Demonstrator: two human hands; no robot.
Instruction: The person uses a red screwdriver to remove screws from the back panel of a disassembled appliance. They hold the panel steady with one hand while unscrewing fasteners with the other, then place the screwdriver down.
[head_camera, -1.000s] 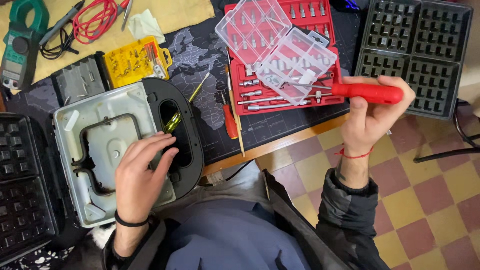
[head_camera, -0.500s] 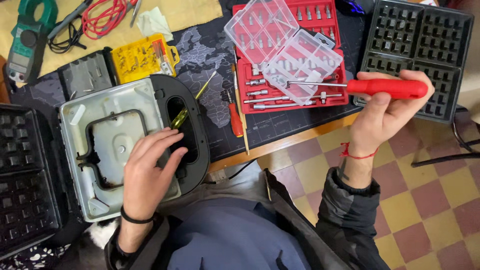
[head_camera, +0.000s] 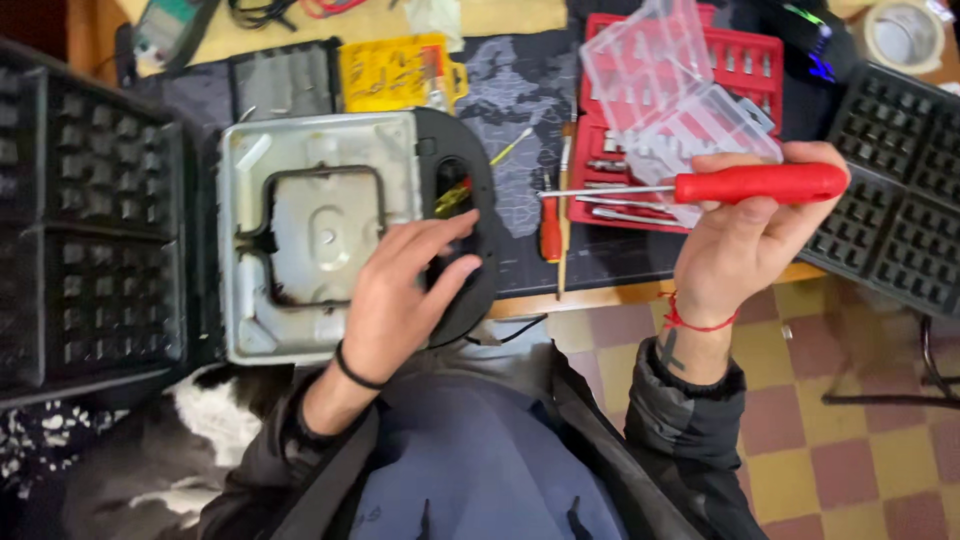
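Black waffle plate (head_camera: 95, 220) at far left; beside it, opened appliance housing (head_camera: 320, 225) with bare metal interior, left hand (head_camera: 405, 290) resting on its black rim, fingers spread. Centre: small red-handled screwdriver (head_camera: 551, 232) on dark mat (head_camera: 520, 130). Right: right hand (head_camera: 735, 250) gripping red-handled screwdriver (head_camera: 745, 184), shaft pointing left, before red tool case (head_camera: 745, 60); second black waffle plate (head_camera: 895, 190) at far right.

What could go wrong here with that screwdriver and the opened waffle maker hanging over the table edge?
The opened waffle maker overhangs the table edge, steadied only by the left hand; it might tip toward the lap. The right hand holds the red screwdriver with its tip pointing toward the left hand, so a slip could jab it. The clear plastic lid of the red bit case stands open nearby and could get knocked.
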